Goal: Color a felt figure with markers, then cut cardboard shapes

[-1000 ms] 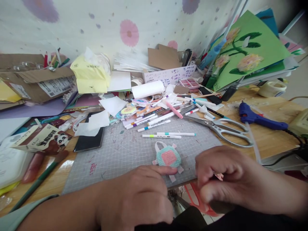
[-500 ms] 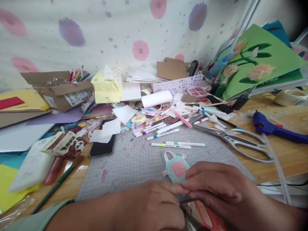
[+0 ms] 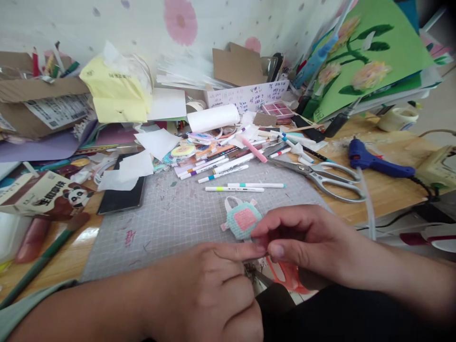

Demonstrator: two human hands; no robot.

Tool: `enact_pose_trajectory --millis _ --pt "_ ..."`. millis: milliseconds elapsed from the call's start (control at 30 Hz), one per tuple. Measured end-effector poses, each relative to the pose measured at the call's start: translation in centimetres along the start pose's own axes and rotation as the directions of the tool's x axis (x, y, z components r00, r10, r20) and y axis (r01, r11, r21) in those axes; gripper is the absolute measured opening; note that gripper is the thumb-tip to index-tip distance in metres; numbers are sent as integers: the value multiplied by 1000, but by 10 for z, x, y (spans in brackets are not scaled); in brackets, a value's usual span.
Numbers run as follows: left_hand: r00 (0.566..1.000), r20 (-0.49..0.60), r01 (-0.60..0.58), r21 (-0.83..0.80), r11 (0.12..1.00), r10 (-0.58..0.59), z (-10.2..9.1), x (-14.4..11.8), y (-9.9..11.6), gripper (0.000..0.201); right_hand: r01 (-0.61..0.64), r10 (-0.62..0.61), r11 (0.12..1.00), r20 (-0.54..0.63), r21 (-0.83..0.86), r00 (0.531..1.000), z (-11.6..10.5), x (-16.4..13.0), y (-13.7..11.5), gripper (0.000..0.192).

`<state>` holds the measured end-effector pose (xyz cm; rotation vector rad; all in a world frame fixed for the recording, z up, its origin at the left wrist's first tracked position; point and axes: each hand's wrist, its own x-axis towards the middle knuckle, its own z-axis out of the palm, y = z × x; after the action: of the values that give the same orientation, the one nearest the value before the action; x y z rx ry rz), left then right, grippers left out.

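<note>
My left hand reaches in from the lower left, index finger stretched out and the other fingers curled; what they hold, if anything, is hidden. Its index tip meets the fingertips of my right hand, whose thumb and fingers are pinched together over something too small to make out. Just beyond them, on the grey cutting mat, lies a small blue-green fuzzy piece shaped like a bag, with a pink square and a white loop. Orange-handled scissors show below my hands, partly covered.
Large silver scissors and a blue glue gun lie to the right. Several markers and paper scraps are heaped behind the mat. A black phone-like slab, a panda box and a green-handled brush are left.
The view has tilted down and shifted right. My right hand's fingers have lifted and arched, baring the thumb tip, while the left index still touches there. The fuzzy piece stays on the mat.
</note>
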<state>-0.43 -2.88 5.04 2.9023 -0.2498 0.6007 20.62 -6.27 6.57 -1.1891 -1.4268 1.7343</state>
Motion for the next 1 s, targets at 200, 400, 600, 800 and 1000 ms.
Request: enact_pose_trajectory --millis 200,400,600,800,1000 --pt "999 49 -16 11 1000 16 3 1 1 16 1 -2 999 -24 -49 1000 6 1 9 11" --pt "992 114 -44 -40 998 48 4 -2 2 19 -73 74 997 35 -14 997 6 3 7 16" --pt "991 122 -42 -75 996 51 4 -2 5 19 -145 145 989 82 -13 986 7 1 4 17" --pt "997 76 -14 -71 997 19 6 -3 9 18 -225 208 969 154 99 966 5 3 3 30" --pt "996 46 -66 -93 993 71 7 -5 5 16 -186 170 978 161 92 972 5 2 -1 25"
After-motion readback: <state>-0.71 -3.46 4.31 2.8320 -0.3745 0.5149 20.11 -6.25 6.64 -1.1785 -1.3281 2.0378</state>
